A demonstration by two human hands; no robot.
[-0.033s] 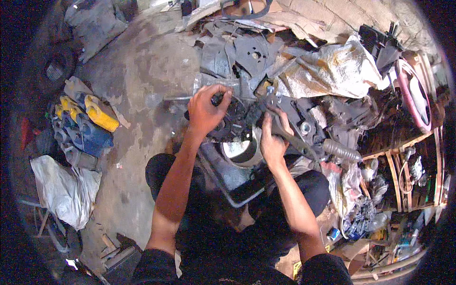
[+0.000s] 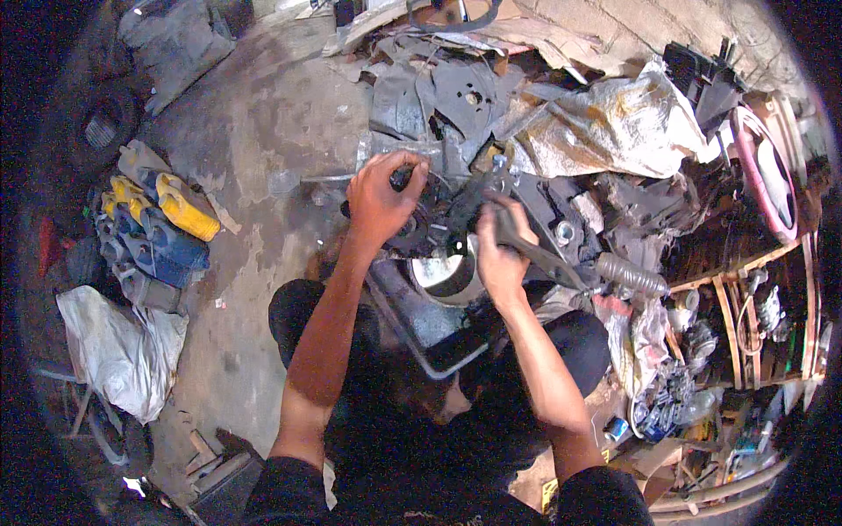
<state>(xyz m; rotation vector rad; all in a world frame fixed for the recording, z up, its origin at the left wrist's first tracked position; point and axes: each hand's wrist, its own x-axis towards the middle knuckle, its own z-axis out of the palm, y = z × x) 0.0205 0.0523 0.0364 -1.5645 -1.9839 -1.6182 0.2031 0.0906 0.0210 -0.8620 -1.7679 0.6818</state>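
Observation:
My left hand (image 2: 390,197) is curled over a dark, greasy mechanical part (image 2: 425,235), its fingertips pinched on the top. My right hand (image 2: 503,250) is closed on a long dark metal tool (image 2: 553,267), which slants from near the part down to the right; its upper end is hard to make out. Beneath both hands sit a grimy metal tray (image 2: 401,320) and a round container (image 2: 443,292) with a pale inside. A dark metal piece with a round bore (image 2: 564,235) lies just right of my right hand.
Yellow-and-blue containers (image 2: 180,210) and a white sack (image 2: 123,351) lie on the floor at left. Ahead are sheet scraps (image 2: 403,96) and a stained silver sheet (image 2: 605,127). A ribbed hose (image 2: 631,273), pink-rimmed oval object (image 2: 750,158), wooden frames (image 2: 735,333) and assorted parts crowd the right.
My right hand and the tool have shifted very slightly up and left. My left hand has risen a tiny bit, still on the dark part.

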